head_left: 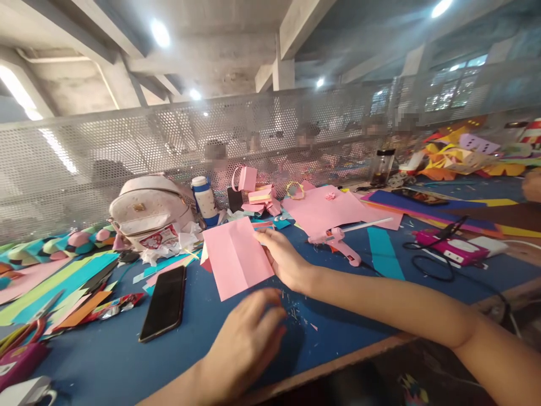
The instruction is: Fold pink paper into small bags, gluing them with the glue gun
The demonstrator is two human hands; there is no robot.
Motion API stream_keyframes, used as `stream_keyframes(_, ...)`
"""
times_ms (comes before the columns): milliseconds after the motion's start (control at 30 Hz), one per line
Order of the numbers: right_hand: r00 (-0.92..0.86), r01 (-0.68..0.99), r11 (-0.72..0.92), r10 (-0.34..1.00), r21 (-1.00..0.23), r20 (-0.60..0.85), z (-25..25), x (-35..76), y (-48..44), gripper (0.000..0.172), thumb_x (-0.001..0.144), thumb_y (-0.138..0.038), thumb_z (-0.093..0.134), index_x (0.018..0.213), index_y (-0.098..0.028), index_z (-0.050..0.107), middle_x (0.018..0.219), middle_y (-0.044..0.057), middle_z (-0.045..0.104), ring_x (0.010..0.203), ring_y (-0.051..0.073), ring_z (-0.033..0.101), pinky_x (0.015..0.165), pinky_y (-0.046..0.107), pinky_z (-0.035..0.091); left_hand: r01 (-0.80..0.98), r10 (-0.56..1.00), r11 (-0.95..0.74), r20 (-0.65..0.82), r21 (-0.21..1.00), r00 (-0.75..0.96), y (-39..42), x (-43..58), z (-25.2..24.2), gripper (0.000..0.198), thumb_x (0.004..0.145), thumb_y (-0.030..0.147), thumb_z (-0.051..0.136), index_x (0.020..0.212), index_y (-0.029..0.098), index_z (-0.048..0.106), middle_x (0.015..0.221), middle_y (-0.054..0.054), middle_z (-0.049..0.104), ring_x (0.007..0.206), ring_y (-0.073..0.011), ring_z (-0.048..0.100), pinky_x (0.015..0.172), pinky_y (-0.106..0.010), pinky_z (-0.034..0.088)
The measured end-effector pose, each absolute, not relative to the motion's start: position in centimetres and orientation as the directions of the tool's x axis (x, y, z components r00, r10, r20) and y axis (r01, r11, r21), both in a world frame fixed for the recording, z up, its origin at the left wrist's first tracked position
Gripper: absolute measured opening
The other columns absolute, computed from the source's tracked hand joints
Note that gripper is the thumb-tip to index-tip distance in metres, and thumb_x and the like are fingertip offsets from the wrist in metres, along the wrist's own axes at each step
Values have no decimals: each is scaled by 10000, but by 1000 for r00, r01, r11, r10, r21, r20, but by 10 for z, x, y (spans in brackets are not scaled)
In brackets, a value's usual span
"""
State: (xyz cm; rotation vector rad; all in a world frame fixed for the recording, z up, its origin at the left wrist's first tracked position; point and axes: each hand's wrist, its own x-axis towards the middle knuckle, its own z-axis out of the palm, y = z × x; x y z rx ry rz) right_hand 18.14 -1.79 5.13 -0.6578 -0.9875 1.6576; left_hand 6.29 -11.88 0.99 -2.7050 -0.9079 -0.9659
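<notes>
A pink sheet of paper [235,256] with a vertical crease lies on the blue table [105,361]. My right hand [281,258] rests at the sheet's right edge and pinches its upper right corner with thumb and fingers. My left hand [248,338] is low at the table's near edge, just below the sheet's bottom corner. Its fingers curl loosely toward the paper and look slightly blurred. Nothing shows inside them.
A black phone [164,303] lies left of the sheet. A pink glue gun [338,241], a pink device with black cable [450,246], a white backpack [146,211], a bottle [205,197], scissors [25,332] and coloured paper scraps crowd the table. A perforated metal screen [127,141] stands behind.
</notes>
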Motion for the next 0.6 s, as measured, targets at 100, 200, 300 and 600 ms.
stream_keyframes(100, -323, -550, -97, 941, -830, 104, 58, 182, -19, 240, 678, -334, 731, 774, -197, 559, 786, -7, 619, 714, 130, 553, 637, 258, 430, 742, 644, -653, 628, 153, 437, -103, 48, 6, 195, 876, 116, 495, 1045, 197, 551, 1056, -98, 579, 948, -201, 626, 798, -352, 573)
stream_keyframes(200, -272, -552, -123, 962, -825, 39, 64, 185, -19, 176, 705, -278, 715, 793, -191, 590, 815, -2, 626, 731, 107, 549, 613, 221, 412, 751, 575, -658, 681, 54, 454, -89, 34, 2, 189, 867, 96, 494, 1004, 211, 552, 1037, -79, 578, 964, -212, 610, 848, -375, 544)
stream_keyframes(300, -278, -543, -210, 959, -813, -62, 68, 189, -20, 130, 725, -241, 698, 786, -179, 601, 777, -7, 606, 688, 92, 529, 556, 202, 384, 795, 561, -604, 734, 47, 383, -77, 25, -4, 384, 858, 143, 534, 1233, 218, 494, 1200, -129, 550, 1134, -280, 560, 930, -445, 507)
stream_keyframes(600, -457, -498, -427, 869, -754, -190, 79, 186, -28, 58, 782, -193, 650, 755, -162, 611, 708, 19, 604, 597, 89, 508, 467, 187, 378, 722, 668, -510, 744, 466, -8, -38, 21, 6, 381, 786, 409, 660, 1098, 196, 608, 1035, -96, 698, 1018, -311, 651, 879, -453, 528)
